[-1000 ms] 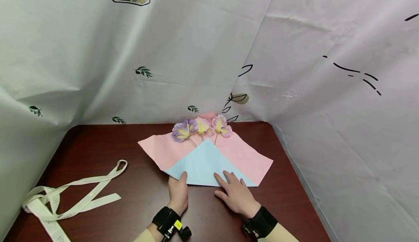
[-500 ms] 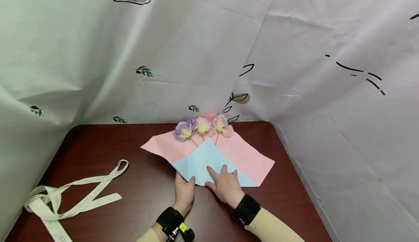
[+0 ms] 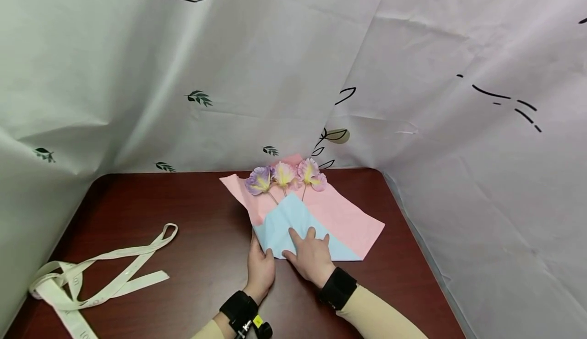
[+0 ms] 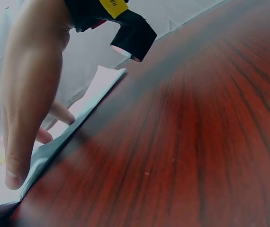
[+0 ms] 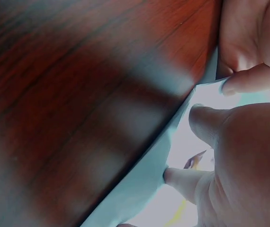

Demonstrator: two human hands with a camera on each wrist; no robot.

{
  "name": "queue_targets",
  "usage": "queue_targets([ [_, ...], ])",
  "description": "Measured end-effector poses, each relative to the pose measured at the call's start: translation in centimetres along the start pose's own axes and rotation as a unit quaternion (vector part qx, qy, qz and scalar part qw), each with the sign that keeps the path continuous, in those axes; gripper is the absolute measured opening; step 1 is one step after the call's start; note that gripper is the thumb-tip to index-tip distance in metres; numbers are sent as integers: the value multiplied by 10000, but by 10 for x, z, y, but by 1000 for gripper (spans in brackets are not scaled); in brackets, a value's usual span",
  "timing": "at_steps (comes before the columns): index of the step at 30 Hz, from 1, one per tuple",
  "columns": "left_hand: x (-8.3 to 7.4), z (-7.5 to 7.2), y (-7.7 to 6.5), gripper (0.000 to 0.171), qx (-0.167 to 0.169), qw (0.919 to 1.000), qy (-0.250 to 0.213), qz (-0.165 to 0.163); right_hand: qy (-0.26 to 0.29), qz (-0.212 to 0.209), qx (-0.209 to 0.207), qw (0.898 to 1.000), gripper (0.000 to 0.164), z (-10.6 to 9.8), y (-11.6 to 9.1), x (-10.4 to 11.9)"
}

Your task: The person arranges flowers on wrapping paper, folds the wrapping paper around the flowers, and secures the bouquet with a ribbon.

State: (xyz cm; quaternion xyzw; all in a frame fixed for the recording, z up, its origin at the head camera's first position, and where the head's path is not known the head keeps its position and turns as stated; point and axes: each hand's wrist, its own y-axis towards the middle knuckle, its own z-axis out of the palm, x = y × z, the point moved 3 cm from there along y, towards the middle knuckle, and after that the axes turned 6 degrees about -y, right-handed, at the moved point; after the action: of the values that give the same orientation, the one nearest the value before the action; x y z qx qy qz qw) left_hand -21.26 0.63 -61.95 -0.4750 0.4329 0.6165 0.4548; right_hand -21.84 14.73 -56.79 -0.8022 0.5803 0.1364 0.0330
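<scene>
A pink sheet of wrapping paper [image 3: 346, 214] with a light blue folded-up flap [image 3: 291, 214] lies on the table. Three artificial flowers, one purple [image 3: 259, 180] and two pink-and-yellow [image 3: 284, 174], rest in it, blooms past the flap's peak and lower stems hidden. My left hand [image 3: 260, 275] grips the paper's lower left edge, thumb on top, other fingers hidden beneath; that side curls upward. With fingers spread, my right hand [image 3: 314, 260] presses the blue flap just beside it. In the right wrist view the left thumb [image 5: 246, 80] lies on the paper close to the right thumb.
A loosely looped cream ribbon [image 3: 124, 253] with printed letters lies on the left of the dark red-brown table [image 3: 202, 278]. A white printed cloth [image 3: 257, 74] hangs behind the table and along its sides.
The paper's left side has been lifted and drawn inward to the right, with my left hand moving along with it. My right hand has slid left and slightly forward over the blue flap.
</scene>
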Motion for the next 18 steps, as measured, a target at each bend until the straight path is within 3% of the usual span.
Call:
queue_targets([
  [9,2,1,1,106,720,9943,716,341,-30,138,106,9998,66,0,1,2],
  [15,-2,2,4,109,1230,9810,1438,417,-72,71,41,9999,64,-1,1,2],
  [18,-7,-1,13,104,1271,9732,1870,431,11,50,96,9999,63,-1,1,1],
])
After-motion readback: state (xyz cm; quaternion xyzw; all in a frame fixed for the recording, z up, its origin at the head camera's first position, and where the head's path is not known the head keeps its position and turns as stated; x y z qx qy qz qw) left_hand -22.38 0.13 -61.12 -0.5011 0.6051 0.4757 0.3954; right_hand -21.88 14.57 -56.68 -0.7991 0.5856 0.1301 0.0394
